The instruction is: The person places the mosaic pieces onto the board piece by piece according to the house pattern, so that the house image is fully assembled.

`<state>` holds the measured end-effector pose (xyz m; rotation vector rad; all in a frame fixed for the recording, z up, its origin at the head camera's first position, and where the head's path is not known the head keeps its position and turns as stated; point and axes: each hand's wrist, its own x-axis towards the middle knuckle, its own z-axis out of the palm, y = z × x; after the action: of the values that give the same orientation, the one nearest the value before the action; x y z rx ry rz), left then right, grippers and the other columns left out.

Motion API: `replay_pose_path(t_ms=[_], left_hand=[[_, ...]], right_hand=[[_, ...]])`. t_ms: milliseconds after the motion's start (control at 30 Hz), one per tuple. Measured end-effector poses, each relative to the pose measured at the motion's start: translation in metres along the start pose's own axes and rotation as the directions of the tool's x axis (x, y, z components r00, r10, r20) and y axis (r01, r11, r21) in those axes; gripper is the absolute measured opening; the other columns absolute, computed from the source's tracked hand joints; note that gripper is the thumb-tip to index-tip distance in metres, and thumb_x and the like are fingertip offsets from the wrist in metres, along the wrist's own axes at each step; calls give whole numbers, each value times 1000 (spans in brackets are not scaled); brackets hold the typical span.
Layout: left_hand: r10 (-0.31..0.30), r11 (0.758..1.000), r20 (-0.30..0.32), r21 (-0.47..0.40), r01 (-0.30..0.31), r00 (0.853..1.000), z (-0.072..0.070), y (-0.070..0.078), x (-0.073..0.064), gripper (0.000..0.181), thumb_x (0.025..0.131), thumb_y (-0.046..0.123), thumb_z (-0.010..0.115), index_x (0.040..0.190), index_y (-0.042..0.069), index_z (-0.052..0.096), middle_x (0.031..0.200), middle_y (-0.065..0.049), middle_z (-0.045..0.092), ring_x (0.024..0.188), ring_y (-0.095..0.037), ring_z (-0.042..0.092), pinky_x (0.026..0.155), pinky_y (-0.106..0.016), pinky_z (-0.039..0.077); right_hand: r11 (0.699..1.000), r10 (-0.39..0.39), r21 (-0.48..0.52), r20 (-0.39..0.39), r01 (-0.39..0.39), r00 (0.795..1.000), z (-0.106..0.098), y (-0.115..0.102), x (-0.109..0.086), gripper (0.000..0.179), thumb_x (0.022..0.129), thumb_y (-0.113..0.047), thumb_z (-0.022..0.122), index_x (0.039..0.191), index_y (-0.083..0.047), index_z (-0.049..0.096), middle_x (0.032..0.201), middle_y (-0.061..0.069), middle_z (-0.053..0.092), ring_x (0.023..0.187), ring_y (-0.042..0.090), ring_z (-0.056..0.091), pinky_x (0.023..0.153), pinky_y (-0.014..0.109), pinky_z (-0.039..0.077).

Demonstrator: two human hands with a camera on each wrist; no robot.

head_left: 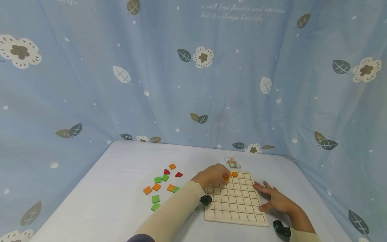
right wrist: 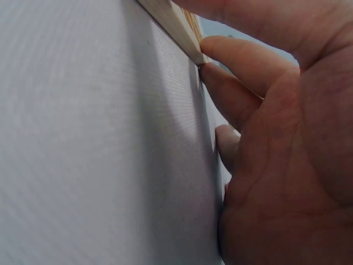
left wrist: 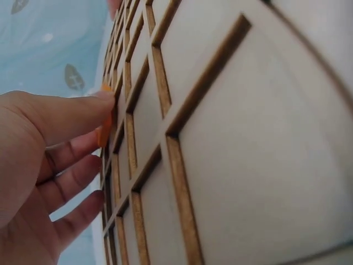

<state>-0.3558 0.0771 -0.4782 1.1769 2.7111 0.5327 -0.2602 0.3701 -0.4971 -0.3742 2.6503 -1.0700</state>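
A wooden grid board point(head_left: 239, 202) lies flat on the white table, its squares divided by raised strips. Over the board's far left part, my left hand point(head_left: 215, 174) pinches an orange tile point(left wrist: 103, 131) between thumb and fingertips, close over the squares. Beside those fingers an orange piece point(head_left: 234, 174) sits in the far row. My right hand point(head_left: 277, 199) spreads along the board's right side. In the right wrist view its straight fingers point(right wrist: 237, 61) touch the board's edge point(right wrist: 177, 30).
Left of the board lie scattered orange tiles point(head_left: 147, 190), green tiles point(head_left: 155, 198) and red curved pieces point(head_left: 178, 174). A small picture card point(head_left: 232, 162) with a grid drawing lies beyond the board's far edge. A blue patterned curtain point(head_left: 163, 84) surrounds the table point(head_left: 99, 198).
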Motion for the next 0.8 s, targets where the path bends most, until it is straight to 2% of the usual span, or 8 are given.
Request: replay_pose_path(t_ms=[233,400,600,800], left_hand=[[18,1000,-28,14,-18,999,4,-1,5,29,88,27,74,116,21,72,112,12,64,99,-4,58,83,-22,47],[1,999,-63,32,1,998,5,-1,6,29,87,29,75,115,22,72,114,10,64,105,-8,57,87,-25,46],[-4,1000,-88,-20,2,996,5,4,7,26,87,27,75,112,18,74,106,9,65,96,-7,58,84,-24,46],[13,1000,-87,-9,-13,996,5,7,9,26,89,27,73,113,18,73,104,9,65,94,-6,58,82,-23,47]], right_hand=[[1000,24,-6,-5,-24,1000,0,-2,-1,99,58,-28,88,144,-4,45,154,20,27,140,52,-4,102,69,-13],[998,57,-13,-2,-57,998,3,-4,2,99,59,-29,89,145,-6,45,154,17,27,142,49,-4,103,68,-13],[998,62,-18,-12,-62,998,3,-6,1,101,57,-30,88,145,-5,45,154,18,27,141,49,-4,103,67,-13],[999,40,-22,-13,-40,999,3,-6,-1,101,57,-29,88,145,-5,45,154,19,27,141,50,-4,103,67,-14]])
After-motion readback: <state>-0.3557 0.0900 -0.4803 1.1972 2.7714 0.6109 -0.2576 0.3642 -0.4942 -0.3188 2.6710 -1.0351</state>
